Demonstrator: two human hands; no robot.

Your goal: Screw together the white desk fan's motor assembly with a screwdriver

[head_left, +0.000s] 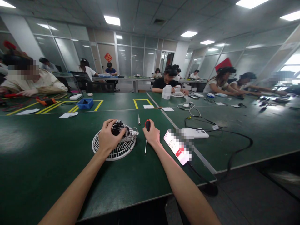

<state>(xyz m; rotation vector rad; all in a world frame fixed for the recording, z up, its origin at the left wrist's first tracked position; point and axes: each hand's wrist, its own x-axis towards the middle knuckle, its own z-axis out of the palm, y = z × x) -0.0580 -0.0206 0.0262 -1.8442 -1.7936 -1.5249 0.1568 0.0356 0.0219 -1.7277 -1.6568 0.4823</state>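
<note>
My left hand [109,136] is closed around a black fan motor [118,127], thumb on the near right side and fingers over the far left. The motor sits on a round white fan grille [122,150] lying flat on the table, with pale wires [131,132] bunched at its right side. To the right, my right hand [152,132] grips a screwdriver [147,125] by its red and black handle. Its thin metal shaft points down toward the table's near edge. A smaller screwdriver with a clear handle [139,119] lies just beyond, between my hands.
A lit phone [177,147] lies right of my right hand, beside a white power strip [195,133] and black cables [243,148]. A blue bin [85,104] stands at the far left on the green table [47,156]. Co-workers sit opposite and at both sides.
</note>
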